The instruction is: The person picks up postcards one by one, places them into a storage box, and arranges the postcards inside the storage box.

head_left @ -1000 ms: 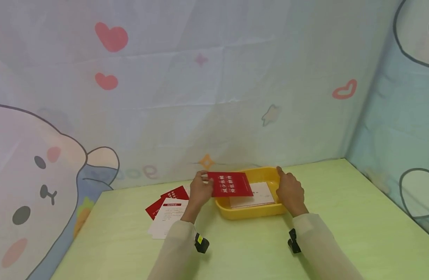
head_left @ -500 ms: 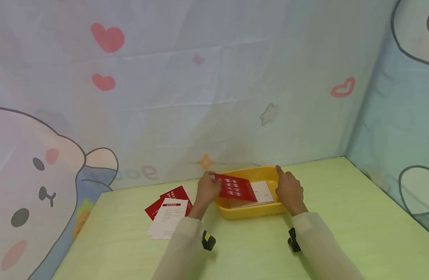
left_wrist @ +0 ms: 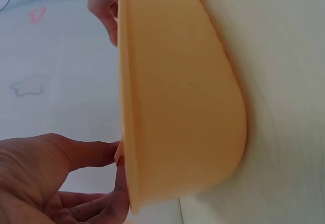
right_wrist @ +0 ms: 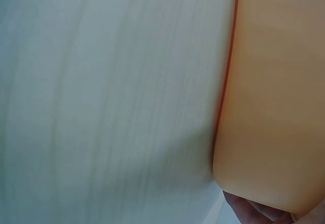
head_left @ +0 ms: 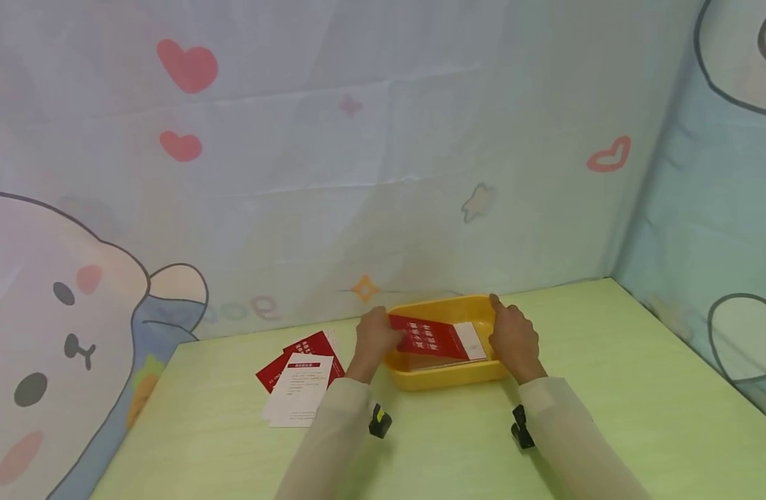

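Note:
A yellow plastic tray (head_left: pixel 445 377) stands on the table near the back wall. In the head view, my left hand (head_left: pixel 376 339) pinches a red card with white writing (head_left: pixel 429 338) by its left end, at the tray's left rim. The card slants down into the tray, over a white card (head_left: pixel 471 342) lying there. The left wrist view shows the left thumb (left_wrist: pixel 94 154) and fingers meeting at the rim, with only a sliver of the card visible. My right hand (head_left: pixel 515 342) grips the tray's right end, thumb on the rim and fingers against the outer wall.
Left of the tray lies a fanned pile of cards: a white printed card (head_left: pixel 301 389) over red cards (head_left: pixel 312 345). The pale green table (head_left: pixel 458 444) meets a printed cloth wall (head_left: pixel 295 229) behind the tray. Another cloth wall (head_left: pixel 701 264) rises at the right.
My left hand has moved right and the red card has gone from above the tray's left side down into it, tilting on the way. The right hand stays on the tray.

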A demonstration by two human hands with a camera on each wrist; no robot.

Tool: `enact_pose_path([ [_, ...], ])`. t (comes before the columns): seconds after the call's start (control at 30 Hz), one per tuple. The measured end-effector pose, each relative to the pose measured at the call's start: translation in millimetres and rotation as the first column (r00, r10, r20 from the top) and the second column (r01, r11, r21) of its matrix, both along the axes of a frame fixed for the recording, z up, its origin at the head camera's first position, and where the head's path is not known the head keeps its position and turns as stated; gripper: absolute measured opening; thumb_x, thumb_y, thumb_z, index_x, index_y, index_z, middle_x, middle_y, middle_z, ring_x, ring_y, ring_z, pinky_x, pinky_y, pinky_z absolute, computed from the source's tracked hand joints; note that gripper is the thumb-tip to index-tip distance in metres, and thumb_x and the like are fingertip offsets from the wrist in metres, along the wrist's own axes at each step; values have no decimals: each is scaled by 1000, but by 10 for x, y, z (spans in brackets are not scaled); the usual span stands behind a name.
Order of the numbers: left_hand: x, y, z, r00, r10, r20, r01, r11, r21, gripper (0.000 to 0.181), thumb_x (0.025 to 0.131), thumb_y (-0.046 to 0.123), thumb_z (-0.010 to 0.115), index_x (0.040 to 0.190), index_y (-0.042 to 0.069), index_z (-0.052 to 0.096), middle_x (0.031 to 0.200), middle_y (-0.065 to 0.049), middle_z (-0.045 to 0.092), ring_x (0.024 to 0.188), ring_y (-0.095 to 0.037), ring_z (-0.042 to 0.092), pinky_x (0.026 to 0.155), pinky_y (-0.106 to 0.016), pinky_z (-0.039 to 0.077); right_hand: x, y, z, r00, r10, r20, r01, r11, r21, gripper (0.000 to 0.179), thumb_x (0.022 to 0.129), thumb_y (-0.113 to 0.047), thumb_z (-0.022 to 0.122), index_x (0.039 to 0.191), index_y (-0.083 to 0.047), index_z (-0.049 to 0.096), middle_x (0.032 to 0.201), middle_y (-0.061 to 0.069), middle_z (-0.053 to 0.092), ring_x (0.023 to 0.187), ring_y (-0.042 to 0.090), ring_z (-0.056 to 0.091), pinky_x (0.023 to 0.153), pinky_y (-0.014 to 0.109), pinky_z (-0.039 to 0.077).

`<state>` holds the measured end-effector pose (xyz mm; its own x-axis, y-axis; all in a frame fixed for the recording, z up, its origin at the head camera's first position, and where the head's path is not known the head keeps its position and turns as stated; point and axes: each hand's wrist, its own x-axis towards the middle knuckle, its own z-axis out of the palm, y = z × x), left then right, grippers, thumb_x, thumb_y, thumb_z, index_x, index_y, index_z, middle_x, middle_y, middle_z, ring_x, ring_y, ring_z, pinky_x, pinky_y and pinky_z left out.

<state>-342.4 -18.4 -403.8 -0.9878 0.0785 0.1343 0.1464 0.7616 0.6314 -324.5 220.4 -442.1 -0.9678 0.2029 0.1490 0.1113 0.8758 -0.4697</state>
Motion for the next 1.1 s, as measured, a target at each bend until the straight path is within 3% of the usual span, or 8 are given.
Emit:
enact_pose_path([
  [0.27,28,67,-44,1000,6,28,-5,1000,-21,37,80,13,79,108,-1,59,104,-18,68,96,-33,66,84,-46,59,-11,-42,-37,1000,1,-4,-1,1000,-5,69,91,-1,63,153,-6,34,121,30,57,80,35,63,74,56,58],
  [0.5,19,103,-126,1000,-14,18,15,997,-74,44,81,19,81,112,-2,58,105,-17,67,98,-33,64,87,-46,57,-9,-66,-77,998,40,-54,-41,999,-6,65,90,1,60,151,-5,37,113,29,60,65,29,57,52,45,54],
  [0.6,16,125,-159,1000,-29,12,29,997,-72,42,81,18,80,111,-1,58,104,-16,66,96,-31,63,87,-45,56,6,-72,-73,997,46,-66,-47,999,-8,65,90,2,61,150,-5,38,111,29,60,62,28,56,48,42,53],
  [0.9,41,237,-236,999,-29,-31,27,999,-36,39,80,17,82,106,-1,58,99,-12,64,91,-27,60,91,-44,54,26,-40,-36,998,48,-49,-49,999,-16,66,90,2,60,151,-5,36,111,30,59,62,28,54,47,39,50],
  [1.1,83,308,-274,998,-41,-42,36,992,-121,40,80,19,83,102,0,56,92,-11,62,85,-24,56,90,-40,53,31,-33,-38,999,42,-31,-42,999,-18,67,90,0,60,152,-5,35,113,29,59,65,30,57,52,44,54],
])
